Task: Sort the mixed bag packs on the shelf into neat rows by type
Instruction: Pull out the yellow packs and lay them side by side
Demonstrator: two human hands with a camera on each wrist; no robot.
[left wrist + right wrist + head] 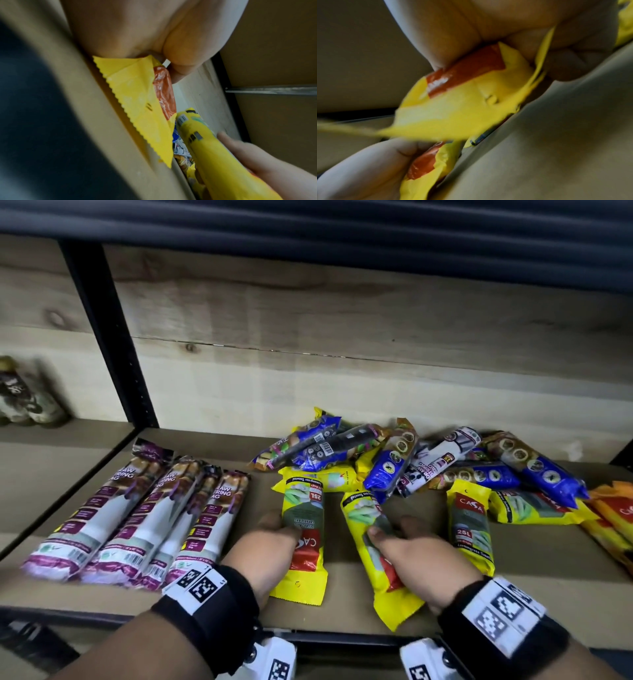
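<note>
Two yellow bag packs lie lengthwise on the wooden shelf [342, 611] near its front edge. My left hand [277, 534] grips the left yellow pack [303, 570] from its left side, thumb on top. In the left wrist view this pack [137, 101] sits against my palm. My right hand [394, 537] grips the second yellow pack [387, 587], which lies slightly slanted; the right wrist view shows it [462, 105] pinched under the thumb. A third yellow pack [472, 525] lies to the right, untouched. Purple-and-white drawstring packs [137, 518] form a row at the left.
A jumbled pile of blue packs [387, 463] and more yellow ones lies at the back of the shelf. Orange packs [613, 518] lie at the far right. A black upright post [113, 337] stands at the back left, with bottles [24, 398] beyond it.
</note>
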